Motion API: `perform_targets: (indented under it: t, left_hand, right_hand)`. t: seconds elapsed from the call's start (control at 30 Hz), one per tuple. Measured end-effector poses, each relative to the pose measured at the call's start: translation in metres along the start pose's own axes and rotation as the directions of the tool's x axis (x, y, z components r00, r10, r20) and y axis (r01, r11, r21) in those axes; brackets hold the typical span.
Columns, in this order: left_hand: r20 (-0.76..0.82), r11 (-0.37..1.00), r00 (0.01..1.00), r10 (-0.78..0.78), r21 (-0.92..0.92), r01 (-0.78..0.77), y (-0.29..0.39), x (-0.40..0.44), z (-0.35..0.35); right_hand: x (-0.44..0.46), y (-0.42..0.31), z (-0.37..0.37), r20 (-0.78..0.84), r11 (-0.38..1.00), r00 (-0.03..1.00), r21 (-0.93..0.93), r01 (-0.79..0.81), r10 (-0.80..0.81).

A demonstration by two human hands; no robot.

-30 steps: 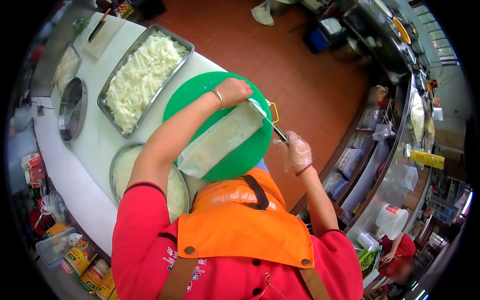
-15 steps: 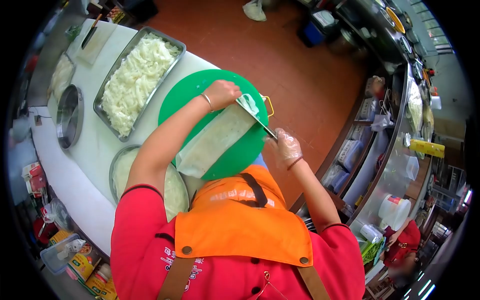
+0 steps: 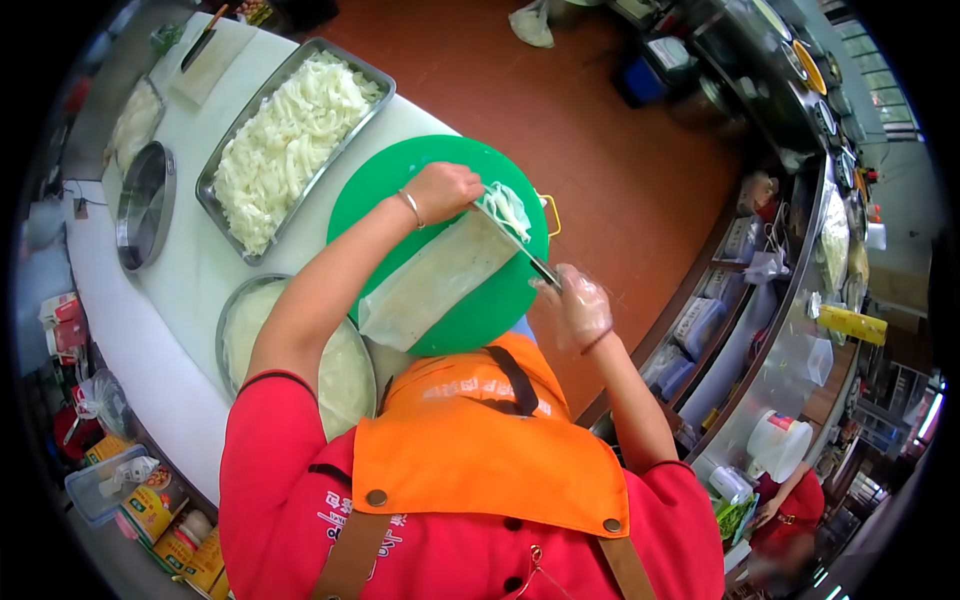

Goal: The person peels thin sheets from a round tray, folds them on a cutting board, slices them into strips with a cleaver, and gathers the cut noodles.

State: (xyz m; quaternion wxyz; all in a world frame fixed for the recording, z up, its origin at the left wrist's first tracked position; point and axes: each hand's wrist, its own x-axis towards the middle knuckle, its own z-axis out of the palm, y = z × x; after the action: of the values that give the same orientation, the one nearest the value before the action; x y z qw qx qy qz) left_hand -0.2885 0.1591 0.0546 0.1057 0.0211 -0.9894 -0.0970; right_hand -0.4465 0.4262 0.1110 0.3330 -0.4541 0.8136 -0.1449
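Observation:
On the round green cutting board (image 3: 375,210) lies a long, pale, translucent noodle sheet (image 3: 435,280). Cut white strips (image 3: 508,208) are bunched at its far right end. A knife (image 3: 530,257) crosses that end, between sheet and strips. My right hand (image 3: 582,308), in a clear plastic glove, is closed around the knife's dark handle. My left hand (image 3: 445,190) is closed at the blade's far end, by the sheet's upper corner; whether its fingers pinch the blade or the sheet is hidden.
A metal tray (image 3: 205,185) heaped with white strips stands left of the board. Nearer me is a round pan (image 3: 222,335) of pale sheets; another round metal pan (image 3: 168,215) is farther left. A second knife (image 3: 198,48) lies on a white board (image 3: 215,65). Shelves (image 3: 715,290) line the right.
The knife and my right hand have shifted slightly down and right in view. More of the cut strips shows beyond the blade. The whole view has shifted slightly.

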Motion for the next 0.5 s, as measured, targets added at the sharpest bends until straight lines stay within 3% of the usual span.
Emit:
perform_targets:
  t: [0.03,0.1,0.2,0.33,0.43,0.5]
  left_hand:
    - [0.038,1.000,0.999,-0.002,-0.012,0.002,0.006,-0.005,0.005]
    - [0.080,1.000,0.997,-0.002,0.013,0.001,-0.002,0.002,0.005]
    - [-0.088,1.000,0.996,-0.013,0.012,0.014,0.009,-0.006,-0.009]
    - [-0.024,1.000,1.000,0.012,0.027,-0.012,0.007,-0.012,0.005]
    - [-0.054,1.000,0.999,-0.006,0.011,0.007,0.008,-0.012,-0.010]
    - [-0.100,1.000,0.995,-0.001,-0.006,0.000,0.016,-0.017,-0.019]
  right_hand:
    - [-0.002,0.009,0.011,0.038,0.994,0.999,0.106,-0.027,0.023]
    - [0.003,-0.004,0.001,-0.009,0.996,0.998,-0.064,0.054,-0.054]
    - [-0.011,-0.015,-0.013,-0.062,0.980,0.993,-0.177,0.088,-0.101]
    - [-0.007,-0.002,0.013,0.037,1.000,0.999,-0.016,-0.010,0.010]
    - [-0.014,-0.016,-0.008,-0.047,0.984,0.993,-0.143,0.102,-0.110]
    - [-0.010,0.001,0.010,-0.063,0.975,0.975,-0.079,0.208,-0.213]
